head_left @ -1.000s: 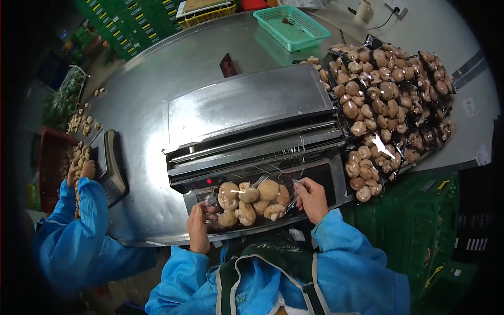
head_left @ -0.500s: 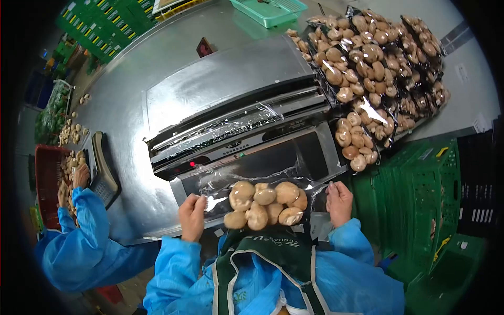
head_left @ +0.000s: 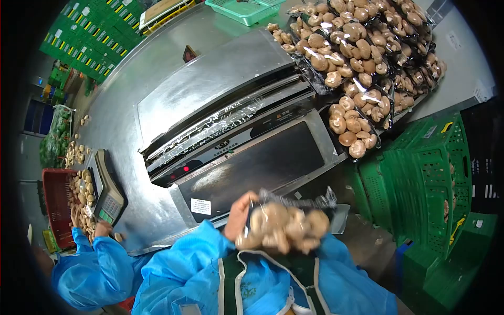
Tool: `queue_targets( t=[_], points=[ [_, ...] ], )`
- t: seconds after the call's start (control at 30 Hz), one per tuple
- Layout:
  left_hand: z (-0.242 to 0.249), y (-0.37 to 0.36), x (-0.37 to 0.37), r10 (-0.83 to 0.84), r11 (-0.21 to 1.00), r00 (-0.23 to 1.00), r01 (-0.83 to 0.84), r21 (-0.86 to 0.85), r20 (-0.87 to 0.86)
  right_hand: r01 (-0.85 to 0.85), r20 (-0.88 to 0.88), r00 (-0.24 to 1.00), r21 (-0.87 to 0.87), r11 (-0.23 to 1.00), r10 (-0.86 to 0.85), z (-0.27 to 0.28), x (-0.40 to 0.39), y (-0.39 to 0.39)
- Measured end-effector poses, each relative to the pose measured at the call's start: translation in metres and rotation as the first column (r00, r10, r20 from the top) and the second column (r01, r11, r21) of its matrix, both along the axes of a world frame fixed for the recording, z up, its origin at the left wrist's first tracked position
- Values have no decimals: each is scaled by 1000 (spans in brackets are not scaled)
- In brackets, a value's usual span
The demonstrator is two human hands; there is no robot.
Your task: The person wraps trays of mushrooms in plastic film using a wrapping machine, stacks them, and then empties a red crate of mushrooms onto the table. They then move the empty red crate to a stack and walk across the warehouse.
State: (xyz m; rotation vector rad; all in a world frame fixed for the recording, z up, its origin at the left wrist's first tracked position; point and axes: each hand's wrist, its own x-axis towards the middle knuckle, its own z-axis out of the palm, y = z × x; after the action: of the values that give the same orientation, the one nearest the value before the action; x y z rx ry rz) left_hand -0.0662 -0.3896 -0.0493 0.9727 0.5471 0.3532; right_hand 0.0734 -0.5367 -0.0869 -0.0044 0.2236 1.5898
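A film-wrapped pack of brown mushrooms (head_left: 283,228), blurred by motion, is close to my chest, below the front edge of the wrapping machine (head_left: 252,168). My left hand (head_left: 240,215) grips the pack's left end, its fingers closed at the film. The pack and my sleeve hide my right hand. The machine's dark plate lies bare in front of the pack, and a small red light glows on its panel.
Many wrapped mushroom packs (head_left: 367,52) are piled at the upper right, above green crates (head_left: 415,184). On the left, a co-worker in blue sleeves (head_left: 100,268) reaches to loose mushrooms beside a scale (head_left: 107,189) and a red crate (head_left: 55,205). A green basket (head_left: 247,13) stands at the back.
The pack has moved right and closer to my body, off the machine's front edge. My left hand has moved right with it. My right hand has gone out of sight.
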Motion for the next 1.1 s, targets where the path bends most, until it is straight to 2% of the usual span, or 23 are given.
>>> queue_targets(
  t=[0.03,0.07,0.1,0.17,0.2,0.23,0.27,0.3,0.33,0.37,0.4,0.43,0.47,0.57,0.63,0.67,0.7,0.73,0.77,0.83,0.93,0.97,1.1],
  points=[
    [-9,-8,-12,-42,987,994,57,-153,98,100,67,992,63,993,-104,25,-9,-6],
    [12,-10,-9,-155,976,961,185,-117,230,187,128,971,128,974,-203,42,-14,-11],
    [44,-10,-1,-261,951,898,302,-65,353,35,229,970,186,982,-77,49,-8,-19],
    [78,3,5,-460,874,841,486,-23,284,-173,321,943,253,952,87,65,6,-7],
    [78,1,0,-442,884,849,467,-20,290,-399,531,768,-41,916,359,55,24,-15],
    [76,2,-5,-486,799,837,542,-259,252,-389,858,302,-287,875,416,74,42,1],
    [74,3,-10,-540,658,810,575,-487,228,-328,923,19,-356,875,383,58,66,11],
    [74,3,-15,-595,471,773,558,-683,221,-6,913,-77,-402,915,401,86,82,27],
    [73,3,-15,-626,414,739,586,-696,249,84,940,282,-221,972,189,107,97,42],
    [73,4,-16,-647,427,717,624,-654,260,221,992,-13,-117,968,123,166,67,72],
    [72,4,-19,-664,436,697,654,-618,269,-341,980,-123,108,934,-159,176,75,90],
    [71,4,-21,-673,463,690,674,-575,267,-721,973,-143,21,693,-179,197,62,99],
    [72,7,-24,-677,503,690,688,-523,257,-827,965,-51,105,553,-259,189,38,96],
    [69,10,-32,-699,658,706,698,-283,117,-787,973,-206,-101,609,-105,164,56,77],
    [76,19,-32,-631,759,776,618,-204,4,-717,982,-189,-146,682,12,148,78,50],
    [89,18,-29,-491,815,871,467,-344,18,-678,960,-101,-260,688,263,145,83,42],
    [104,17,-27,-337,825,942,294,-482,-2,-579,948,-115,-308,755,298,139,86,33],
    [77,13,-29,-195,858,977,211,-468,84,-451,915,144,-279,848,377,117,82,20],
    [80,12,-24,-80,975,992,98,-200,95,-305,832,401,-273,912,384,88,77,6],
    [57,19,-28,58,878,967,70,-474,249,91,589,794,-359,929,150,45,61,-1],
    [68,40,7,-29,954,960,110,-279,279,419,715,678,-185,889,-170,42,114,14],
    [72,46,11,-94,958,967,152,-243,237,562,803,581,-279,779,-131,62,137,28],
    [67,63,17,-212,924,945,277,-265,251,688,967,211,-44,724,-142,65,242,48]
  ],
)
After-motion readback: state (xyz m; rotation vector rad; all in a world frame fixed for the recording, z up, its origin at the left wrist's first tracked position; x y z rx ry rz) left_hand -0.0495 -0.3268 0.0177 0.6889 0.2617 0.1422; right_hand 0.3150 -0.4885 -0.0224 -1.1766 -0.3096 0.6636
